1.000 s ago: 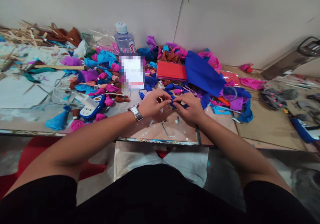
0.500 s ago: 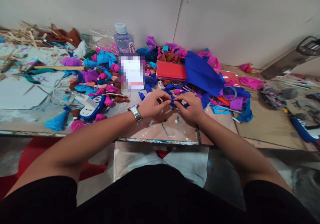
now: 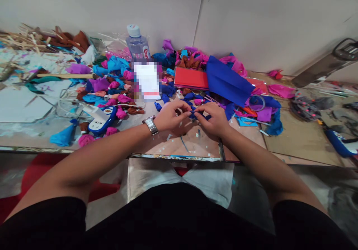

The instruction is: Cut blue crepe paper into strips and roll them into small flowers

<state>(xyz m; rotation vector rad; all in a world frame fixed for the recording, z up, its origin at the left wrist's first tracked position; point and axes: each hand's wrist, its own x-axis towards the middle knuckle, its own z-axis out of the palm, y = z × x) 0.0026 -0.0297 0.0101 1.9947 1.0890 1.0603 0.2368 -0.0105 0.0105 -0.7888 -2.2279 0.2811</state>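
Both of my hands meet over the middle of the worktable point(image 3: 195, 145). My left hand point(image 3: 169, 116), with a metal watch point(image 3: 150, 125) on its wrist, pinches a small piece of dark blue crepe paper point(image 3: 195, 115) from the left. From the right, my right hand point(image 3: 214, 119) pinches the same blue piece, fingertips touching those of the left. The paper is mostly hidden between the fingers. A sheet of blue paper point(image 3: 228, 81) and a red paper pack point(image 3: 191, 78) lie just behind the hands.
Several small pink, blue and purple paper buds point(image 3: 117, 93) are heaped at the left, by a blue-and-white power strip point(image 3: 101, 119). A water bottle point(image 3: 136, 43) stands at the back. Wooden sticks point(image 3: 25, 41) lie far left; a tape ring point(image 3: 256, 103) and dark tools point(image 3: 306, 106) lie at the right.
The fingertips of both hands have shifted slightly on the blue paper piece. The view has drifted a little; nothing else on the table has moved.
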